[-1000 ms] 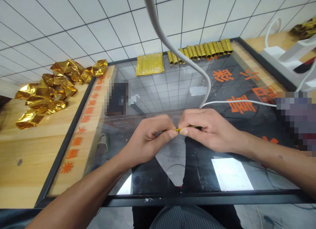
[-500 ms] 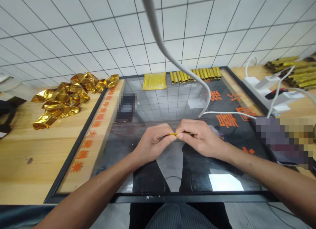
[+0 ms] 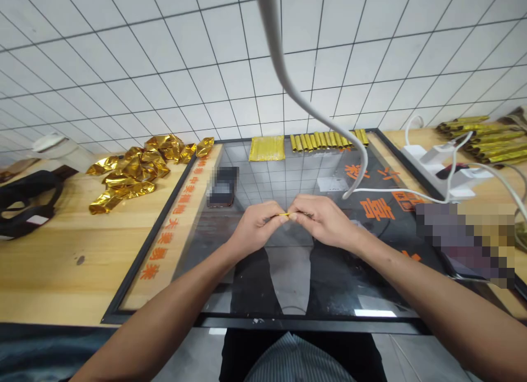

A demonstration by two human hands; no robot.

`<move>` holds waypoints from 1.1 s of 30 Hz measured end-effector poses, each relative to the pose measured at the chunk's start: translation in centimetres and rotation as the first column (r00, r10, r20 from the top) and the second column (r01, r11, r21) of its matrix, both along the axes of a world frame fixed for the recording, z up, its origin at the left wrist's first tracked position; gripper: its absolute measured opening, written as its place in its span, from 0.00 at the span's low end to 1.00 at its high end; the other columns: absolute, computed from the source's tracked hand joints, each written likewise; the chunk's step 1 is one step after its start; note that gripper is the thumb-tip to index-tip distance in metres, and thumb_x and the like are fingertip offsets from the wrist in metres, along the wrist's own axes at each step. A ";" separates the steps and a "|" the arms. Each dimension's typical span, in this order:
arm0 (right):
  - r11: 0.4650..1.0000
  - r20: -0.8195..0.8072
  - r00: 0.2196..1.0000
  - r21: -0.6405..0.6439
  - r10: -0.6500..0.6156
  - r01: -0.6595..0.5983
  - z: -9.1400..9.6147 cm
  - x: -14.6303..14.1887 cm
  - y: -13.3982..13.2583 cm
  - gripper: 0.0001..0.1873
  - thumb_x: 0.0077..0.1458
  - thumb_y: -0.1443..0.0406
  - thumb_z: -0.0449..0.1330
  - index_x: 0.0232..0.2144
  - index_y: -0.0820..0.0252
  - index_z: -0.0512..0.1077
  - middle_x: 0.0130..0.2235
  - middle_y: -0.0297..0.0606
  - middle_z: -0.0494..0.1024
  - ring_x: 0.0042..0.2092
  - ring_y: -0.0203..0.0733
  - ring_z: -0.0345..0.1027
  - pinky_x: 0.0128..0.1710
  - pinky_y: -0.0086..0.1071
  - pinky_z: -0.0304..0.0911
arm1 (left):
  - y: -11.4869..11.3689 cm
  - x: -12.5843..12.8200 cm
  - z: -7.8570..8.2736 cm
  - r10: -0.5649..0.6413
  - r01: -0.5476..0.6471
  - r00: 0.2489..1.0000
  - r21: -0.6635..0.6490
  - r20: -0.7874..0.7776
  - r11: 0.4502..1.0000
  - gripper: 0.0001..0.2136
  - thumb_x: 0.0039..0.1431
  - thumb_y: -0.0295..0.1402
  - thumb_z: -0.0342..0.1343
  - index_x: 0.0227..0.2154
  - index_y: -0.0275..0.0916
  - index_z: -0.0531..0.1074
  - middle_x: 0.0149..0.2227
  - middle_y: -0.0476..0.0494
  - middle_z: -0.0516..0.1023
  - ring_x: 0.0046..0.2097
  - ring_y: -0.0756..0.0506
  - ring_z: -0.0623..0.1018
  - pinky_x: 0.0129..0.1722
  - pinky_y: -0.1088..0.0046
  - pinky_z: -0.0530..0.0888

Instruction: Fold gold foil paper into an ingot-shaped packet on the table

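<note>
Over the middle of the dark glass panel [image 3: 263, 294], my left hand [image 3: 256, 225] and my right hand [image 3: 323, 220] meet fingertip to fingertip. Both are closed, pinching a thin strip of gold foil paper [image 3: 284, 214] between thumbs and fingers. Only a narrow gold edge shows; the fingers hide the remainder. Beyond the hands, a row of rolled gold paper tubes [image 3: 321, 141] lies along the panel's far edge. To their left is a flat yellow-gold square [image 3: 267, 149].
A grey cable [image 3: 284, 77] hangs down in front of the wall. Crumpled gold foil [image 3: 140, 165] and a black strap-like object [image 3: 28, 203] lie left. A dark phone-like item [image 3: 222, 187] sits on the glass. Right: a white power strip [image 3: 428, 168], more gold rolls [image 3: 486, 138], a blurred-out device [image 3: 457, 242].
The view has shifted slightly, showing more of the left side. Both hands keep their pinch on the gold strip, and less of it shows by my right fingers.
</note>
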State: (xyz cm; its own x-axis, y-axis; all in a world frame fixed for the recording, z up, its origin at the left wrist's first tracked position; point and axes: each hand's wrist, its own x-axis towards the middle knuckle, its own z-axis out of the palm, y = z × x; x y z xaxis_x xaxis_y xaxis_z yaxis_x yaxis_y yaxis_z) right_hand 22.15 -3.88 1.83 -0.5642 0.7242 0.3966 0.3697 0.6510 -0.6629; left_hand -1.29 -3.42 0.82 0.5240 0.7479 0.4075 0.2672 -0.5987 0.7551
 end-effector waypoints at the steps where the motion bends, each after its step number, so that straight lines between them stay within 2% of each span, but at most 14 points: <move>1: 1.000 -0.009 1.000 0.004 0.014 -0.014 0.2 0.0 -0.1 0.10 0.72 0.63 0.58 0.37 0.57 0.75 0.34 0.32 0.74 0.36 0.38 0.68 0.38 0.33 0.57 | 0.0 0.0 0.0 -0.016 0.016 1.000 -0.020 0.010 1.000 0.15 0.74 0.40 0.57 0.31 0.38 0.78 0.30 0.48 0.76 0.33 0.49 0.75 0.37 0.73 0.70; 8: 0.999 -0.069 0.997 -0.032 0.025 -0.027 0.7 0.1 -0.5 0.09 0.72 0.64 0.59 0.36 0.57 0.75 0.33 0.31 0.73 0.34 0.37 0.67 0.37 0.32 0.58 | -0.3 0.1 0.4 -0.011 0.016 0.999 -0.114 0.048 0.993 0.14 0.73 0.39 0.57 0.32 0.38 0.76 0.31 0.49 0.76 0.35 0.49 0.75 0.38 0.73 0.70; 12: 0.992 -0.087 0.993 -0.087 0.083 -0.090 0.7 0.4 -1.0 0.10 0.72 0.63 0.60 0.35 0.57 0.75 0.33 0.31 0.73 0.33 0.35 0.67 0.36 0.32 0.58 | -0.5 0.0 0.7 -0.136 0.143 0.989 -0.179 0.055 0.973 0.16 0.74 0.40 0.56 0.29 0.38 0.74 0.30 0.49 0.74 0.32 0.50 0.73 0.36 0.74 0.68; 14: 0.989 -0.108 0.990 -0.105 0.091 -0.103 0.6 0.4 -1.1 0.11 0.73 0.62 0.60 0.35 0.57 0.74 0.33 0.30 0.72 0.33 0.35 0.66 0.35 0.31 0.58 | -0.6 0.1 0.8 -0.152 0.164 0.985 -0.183 0.076 0.969 0.17 0.74 0.39 0.56 0.28 0.38 0.73 0.29 0.50 0.73 0.31 0.51 0.72 0.35 0.74 0.68; 16: 0.990 -0.116 0.991 -0.113 0.072 -0.085 0.5 0.4 -1.2 0.11 0.72 0.63 0.60 0.35 0.57 0.74 0.33 0.30 0.72 0.33 0.35 0.65 0.35 0.32 0.58 | -0.9 0.2 0.7 -0.117 0.119 0.993 -0.096 0.028 0.988 0.16 0.75 0.37 0.54 0.29 0.39 0.72 0.29 0.50 0.72 0.31 0.50 0.72 0.35 0.73 0.68; 18: 0.993 -0.120 0.992 -0.105 0.045 -0.058 0.4 0.2 -1.2 0.11 0.72 0.64 0.60 0.34 0.57 0.73 0.32 0.30 0.71 0.33 0.35 0.65 0.35 0.32 0.57 | -1.2 0.3 0.6 -0.033 0.044 0.994 0.113 -0.101 0.993 0.15 0.76 0.35 0.52 0.30 0.39 0.71 0.29 0.50 0.72 0.32 0.49 0.72 0.36 0.71 0.68; 20: 0.996 -0.114 0.993 -0.082 0.021 -0.030 0.3 0.0 -1.1 0.10 0.71 0.66 0.59 0.34 0.57 0.72 0.32 0.30 0.71 0.33 0.36 0.65 0.35 0.32 0.58 | -1.5 0.3 0.6 0.067 0.002 0.978 0.327 -0.199 0.945 0.15 0.77 0.33 0.50 0.31 0.39 0.71 0.30 0.48 0.73 0.34 0.47 0.72 0.37 0.69 0.68; 22: 0.998 -0.107 0.994 -0.061 -0.008 0.001 0.3 -0.2 -1.2 0.09 0.71 0.67 0.59 0.35 0.57 0.73 0.33 0.30 0.72 0.34 0.36 0.67 0.36 0.32 0.59 | -1.6 0.2 0.6 0.108 -0.010 0.971 0.420 -0.211 0.908 0.14 0.77 0.31 0.50 0.32 0.39 0.71 0.32 0.46 0.75 0.35 0.47 0.73 0.38 0.68 0.69; 28: 0.997 -0.128 0.989 -0.024 -0.070 0.067 0.4 0.0 -1.3 0.02 0.70 0.66 0.63 0.42 0.56 0.77 0.39 0.33 0.79 0.40 0.38 0.73 0.43 0.33 0.64 | -1.6 0.0 0.9 0.112 -0.077 0.990 0.339 -0.084 0.938 0.09 0.76 0.29 0.53 0.37 0.40 0.74 0.35 0.46 0.78 0.38 0.47 0.76 0.40 0.70 0.73; 30: 0.996 -0.130 0.988 -0.015 -0.086 0.085 0.3 0.2 -1.2 0.02 0.69 0.66 0.64 0.42 0.55 0.77 0.39 0.33 0.79 0.40 0.38 0.73 0.42 0.33 0.65 | -1.6 0.0 1.0 0.111 -0.092 0.993 0.293 -0.050 0.952 0.09 0.75 0.28 0.54 0.36 0.40 0.74 0.34 0.47 0.78 0.38 0.48 0.76 0.40 0.71 0.73; 33: 0.996 -0.114 0.989 -0.021 -0.093 0.092 0.3 0.4 -1.2 0.04 0.70 0.67 0.62 0.40 0.56 0.77 0.36 0.32 0.78 0.38 0.38 0.72 0.39 0.33 0.63 | -1.6 0.2 1.1 0.117 -0.096 0.990 0.234 -0.079 0.967 0.07 0.75 0.29 0.55 0.38 0.40 0.75 0.36 0.47 0.80 0.39 0.48 0.78 0.41 0.71 0.73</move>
State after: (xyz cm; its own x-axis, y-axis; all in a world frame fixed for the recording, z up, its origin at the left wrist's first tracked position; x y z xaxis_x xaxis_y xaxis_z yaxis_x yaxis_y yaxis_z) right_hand 22.59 -5.06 2.09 -0.4461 0.7776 0.4431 0.3492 0.6070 -0.7139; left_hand -1.09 -5.03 1.94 0.4895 0.6936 0.5285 0.4005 -0.7172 0.5704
